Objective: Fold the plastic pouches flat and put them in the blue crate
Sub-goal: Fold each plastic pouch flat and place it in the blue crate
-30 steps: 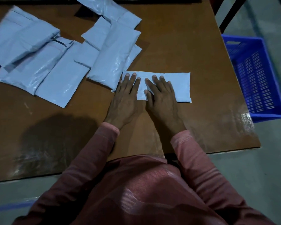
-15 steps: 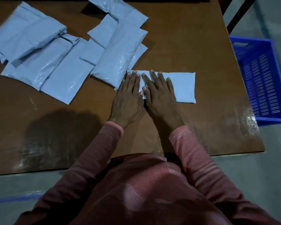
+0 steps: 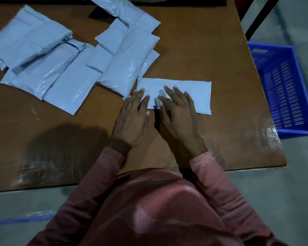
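A folded pale-blue plastic pouch point(image 3: 194, 89) lies flat on the brown table point(image 3: 194, 41), right of centre. Both my hands rest on its left half, palms down with straight, spread fingers. My left hand point(image 3: 133, 118) covers the pouch's near-left corner. My right hand point(image 3: 178, 112) lies across the middle of the pouch. Several more pale-blue pouches point(image 3: 64, 68) lie overlapped across the far-left of the table. The blue crate point(image 3: 283, 89) stands on the floor off the table's right edge, with no pouch showing in the part I see.
A dark metal frame leg point(image 3: 261, 16) slants up beyond the crate at the far right. The table's near edge point(image 3: 238, 168) runs just in front of my body. Grey floor point(image 3: 283, 201) lies below, with a blue line at the near left.
My hands have slid slightly back toward me on the pouch, and the fingers of my right hand have spread wider. The pouch itself stays in place.
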A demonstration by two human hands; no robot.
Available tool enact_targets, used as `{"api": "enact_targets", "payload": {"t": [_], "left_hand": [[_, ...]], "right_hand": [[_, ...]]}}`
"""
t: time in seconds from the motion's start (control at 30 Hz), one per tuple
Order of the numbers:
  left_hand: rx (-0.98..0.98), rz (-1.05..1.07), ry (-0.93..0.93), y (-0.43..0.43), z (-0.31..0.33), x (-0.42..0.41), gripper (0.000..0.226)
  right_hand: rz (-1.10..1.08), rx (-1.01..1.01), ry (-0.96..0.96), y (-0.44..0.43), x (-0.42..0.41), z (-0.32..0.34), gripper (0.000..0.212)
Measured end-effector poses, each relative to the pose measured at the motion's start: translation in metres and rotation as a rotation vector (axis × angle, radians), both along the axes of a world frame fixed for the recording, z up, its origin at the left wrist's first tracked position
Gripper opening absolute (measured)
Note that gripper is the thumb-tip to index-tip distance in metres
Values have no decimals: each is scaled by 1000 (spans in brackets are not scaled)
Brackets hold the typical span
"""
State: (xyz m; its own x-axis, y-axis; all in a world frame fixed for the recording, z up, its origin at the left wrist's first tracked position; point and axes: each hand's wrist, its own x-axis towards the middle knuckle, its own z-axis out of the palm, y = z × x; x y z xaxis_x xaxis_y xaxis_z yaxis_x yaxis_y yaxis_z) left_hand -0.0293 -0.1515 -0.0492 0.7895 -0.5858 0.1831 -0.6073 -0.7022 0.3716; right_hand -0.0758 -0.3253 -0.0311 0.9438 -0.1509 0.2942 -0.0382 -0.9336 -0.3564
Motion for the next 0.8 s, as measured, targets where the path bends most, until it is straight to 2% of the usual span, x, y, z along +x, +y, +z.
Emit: {"api": "enact_targets", "payload": {"t": [0.1,0.23,0.37,0.5,0.6,0.73,0.8], "left_hand": [[-16,-17,-24,-4,7,-2,47],[31,-51,-33,-8,0,-8,45],[9,-54,-51,-13,9,3,47],[47,-76,-53,-31,17,20,48],[83,-89,-42,-40,17,35,49],[177,-117,-10,-43,13,46,53],[186,-121,-9,-42,11,45,53]], "right_hand": [[-101,1,-173,-8,-12,8,27],[-154,2,-51,-24,-24,-6,21],[-108,32,-64,-36,-18,3,27],[-161,9,-85,-50,-7,21,30],[-204,-42,48,-65,0,32,31],[-187,0,292,-85,2,33,49],[-149,1,356,-90,0,27,57]]}}
